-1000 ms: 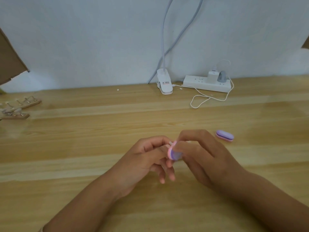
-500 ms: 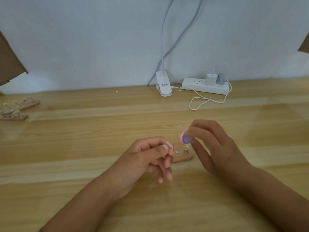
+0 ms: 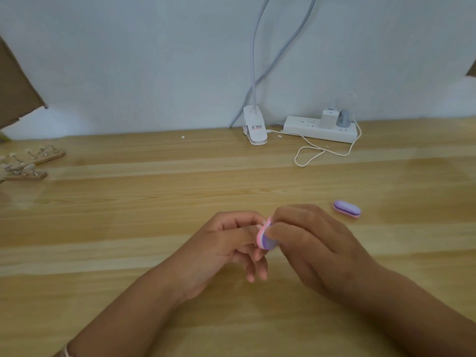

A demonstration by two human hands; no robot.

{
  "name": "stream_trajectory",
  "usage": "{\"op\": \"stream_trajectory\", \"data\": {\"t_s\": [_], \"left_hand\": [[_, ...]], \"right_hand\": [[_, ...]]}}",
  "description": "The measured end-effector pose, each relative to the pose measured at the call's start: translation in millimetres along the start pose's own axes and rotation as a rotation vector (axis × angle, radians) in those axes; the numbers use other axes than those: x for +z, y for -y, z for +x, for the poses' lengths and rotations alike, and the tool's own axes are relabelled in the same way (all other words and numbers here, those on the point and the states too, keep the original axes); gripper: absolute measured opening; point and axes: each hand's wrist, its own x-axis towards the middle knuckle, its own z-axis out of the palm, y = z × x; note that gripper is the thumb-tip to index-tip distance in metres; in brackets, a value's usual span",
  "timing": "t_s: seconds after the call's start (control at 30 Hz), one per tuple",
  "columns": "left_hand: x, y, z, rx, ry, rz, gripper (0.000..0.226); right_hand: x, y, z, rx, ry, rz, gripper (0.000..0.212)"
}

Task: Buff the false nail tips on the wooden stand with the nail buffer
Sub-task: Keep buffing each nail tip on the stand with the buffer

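Grip, right hand [image 3: 314,243]: fingers and thumb curled round the nail buffer [image 3: 266,238], pink edge facing left, purple face toward the camera. Held above the desk [image 3: 128,253], lower centre of frame.

Grip, left hand [image 3: 224,243]: thumb and forefinger pinched narrow on a false nail tip [image 3: 261,224], of which only a pale sliver shows, the rest hidden by fingers and buffer. The other fingers hang curled below. The buffer's pink edge meets the left fingertips; exact contact with the tip cannot be made out.

Second buffer [image 3: 347,209]: purple over pink, flat on the desk just right of the right hand, not touching it.

Two wooden stands [image 3: 38,157] with pale tips on pins: far left edge, well apart from the hands.

Rear of desk, against the wall: white lamp clip [image 3: 255,131], white power strip [image 3: 319,131] with two plugs, and a looped white cable [image 3: 322,150].
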Motion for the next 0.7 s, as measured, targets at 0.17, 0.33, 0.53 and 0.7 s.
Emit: {"op": "stream_trajectory", "data": {"t_s": [0.17, 0.33, 0.53, 0.7], "left_hand": [[-1.3, -0.2, -0.1, -0.002, 0.01, -0.009, 0.017], [0.6, 1.1, 0.1, 0.002, -0.021, 0.018, 0.017], [-0.4, -0.3, -0.5, 0.003, -0.014, 0.016, 0.017], [4.7, 4.0, 2.6, 0.115, -0.142, 0.135, 0.012]], "right_hand": [[-10.6, -19.8, -1.6, 0.129, 0.028, -0.1, 0.043], [0.5, -0.9, -1.6, 0.016, 0.021, 0.014, 0.024], [-10.3, -18.3, -0.5, 0.152, 0.052, -0.123, 0.04], [1.3, -4.7, 0.2, 0.081, 0.047, -0.004, 0.024]]}}
